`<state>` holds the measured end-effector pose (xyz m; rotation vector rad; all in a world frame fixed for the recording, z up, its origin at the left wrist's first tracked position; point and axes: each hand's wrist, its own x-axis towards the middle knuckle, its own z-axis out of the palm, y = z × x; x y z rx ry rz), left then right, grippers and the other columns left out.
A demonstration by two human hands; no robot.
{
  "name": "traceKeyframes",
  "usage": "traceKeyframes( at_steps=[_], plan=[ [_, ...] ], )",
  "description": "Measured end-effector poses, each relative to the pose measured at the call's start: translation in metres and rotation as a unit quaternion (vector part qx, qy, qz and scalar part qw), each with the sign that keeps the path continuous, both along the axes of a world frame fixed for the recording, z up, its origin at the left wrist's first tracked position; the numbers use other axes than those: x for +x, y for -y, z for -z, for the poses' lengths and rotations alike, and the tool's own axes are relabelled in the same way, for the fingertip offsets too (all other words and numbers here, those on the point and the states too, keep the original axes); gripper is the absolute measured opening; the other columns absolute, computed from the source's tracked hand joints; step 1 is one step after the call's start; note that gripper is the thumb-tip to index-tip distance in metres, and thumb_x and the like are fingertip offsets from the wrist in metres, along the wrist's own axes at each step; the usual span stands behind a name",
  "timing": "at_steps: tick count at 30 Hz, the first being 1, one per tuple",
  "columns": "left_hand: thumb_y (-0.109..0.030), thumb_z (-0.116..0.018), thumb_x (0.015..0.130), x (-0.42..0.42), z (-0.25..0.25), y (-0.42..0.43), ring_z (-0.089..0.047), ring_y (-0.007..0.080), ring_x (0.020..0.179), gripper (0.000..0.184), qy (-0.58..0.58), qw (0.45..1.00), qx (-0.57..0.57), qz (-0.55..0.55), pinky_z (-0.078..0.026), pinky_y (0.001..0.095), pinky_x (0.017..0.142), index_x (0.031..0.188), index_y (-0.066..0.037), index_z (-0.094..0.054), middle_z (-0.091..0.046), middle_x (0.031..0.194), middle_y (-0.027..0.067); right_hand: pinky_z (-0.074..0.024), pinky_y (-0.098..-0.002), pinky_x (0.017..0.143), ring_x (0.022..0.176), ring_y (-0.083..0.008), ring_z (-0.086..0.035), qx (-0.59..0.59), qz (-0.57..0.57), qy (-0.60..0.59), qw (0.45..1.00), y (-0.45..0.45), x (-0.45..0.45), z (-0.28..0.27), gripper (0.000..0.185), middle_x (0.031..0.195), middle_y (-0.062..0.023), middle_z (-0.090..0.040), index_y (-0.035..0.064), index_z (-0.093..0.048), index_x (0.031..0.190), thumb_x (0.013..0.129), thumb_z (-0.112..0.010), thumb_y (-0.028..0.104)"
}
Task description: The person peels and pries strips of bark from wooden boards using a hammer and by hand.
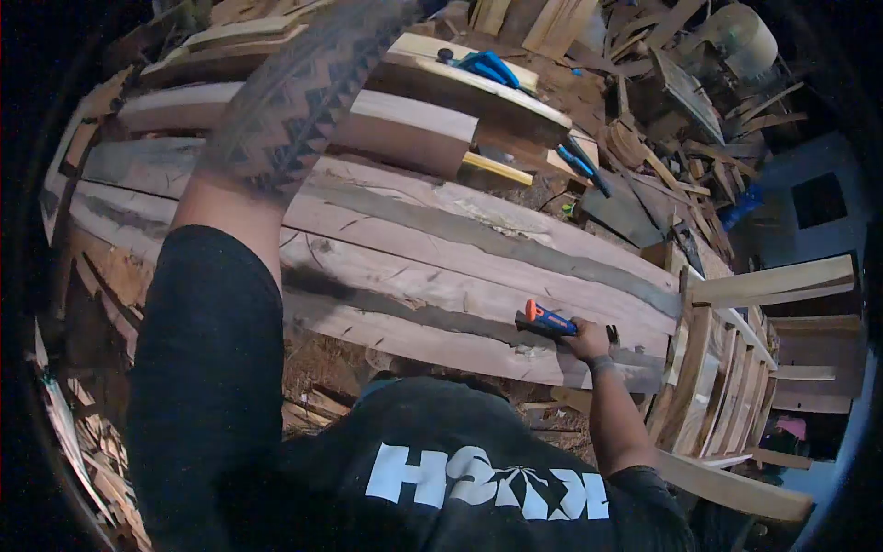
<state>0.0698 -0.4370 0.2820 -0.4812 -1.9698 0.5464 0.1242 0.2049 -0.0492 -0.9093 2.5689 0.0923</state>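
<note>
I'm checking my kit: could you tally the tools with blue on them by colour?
Blue with orange: 1, the held tool in the right hand
Blue with black, no orange visible: 2, the knobbed tool and the long tool
Total: 3

The left hand is cut off by the top edge, and the left forearm (294,110) is blurred. Parts of the long boards (441,262) are hidden behind it. One end of the blue-and-orange tool (552,320) is covered by the right hand (589,340).
</note>
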Motion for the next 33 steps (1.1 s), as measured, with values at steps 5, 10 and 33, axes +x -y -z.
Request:
traceKeyframes(
  at_steps=[5, 10, 33],
  plan=[
    [-0.049, -0.071, 0.089, 0.077, 0.163, -0.107, -0.069, 0.0361, 0.067, 0.046, 0.418, 0.868, 0.265, 0.029, -0.056, 0.0495, 0.063, 0.067, -0.008, -0.071, -0.072, 0.077, 0.0194, -0.0566, -0.0484, 0.079, 0.089, -0.0362, -0.073, -0.013, 0.006, 0.005, 1.0, -0.006, 0.002, -0.002, 0.043, 0.094, -0.0149, -0.076, 0.0192, -0.074, 0.104, 0.077, -0.08, 0.051],
    [-0.016, -0.063, 0.088, 0.167, 0.37, -0.183, -0.062, 0.0414, 0.104, 0.035, 0.374, 0.851, 0.345, -0.129, -0.051, 0.0512, 0.092, 0.121, -0.005, -0.064, -0.063, 0.115, 0.0214, -0.0563, -0.0493, 0.08, 0.091, -0.0361, -0.073, -0.012, -0.019, 0.01, 1.0, -0.002, 0.004, -0.013, 0.045, 0.094, -0.0143, -0.076, 0.0196, -0.075, 0.106, 0.079, -0.076, 0.056],
    [-0.039, -0.066, 0.088, 0.125, 0.401, -0.187, -0.067, 0.0383, 0.109, 0.04, 0.397, 0.764, 0.481, -0.164, -0.054, 0.0503, 0.093, 0.11, -0.006, -0.071, -0.07, 0.113, 0.0217, -0.0547, -0.051, 0.077, 0.086, -0.0401, -0.072, -0.063, -0.04, 0.022, 0.997, -0.006, -0.002, -0.004, 0.039, 0.09, -0.0209, -0.073, 0.0101, -0.072, 0.094, 0.078, -0.08, 0.044]
  ],
)
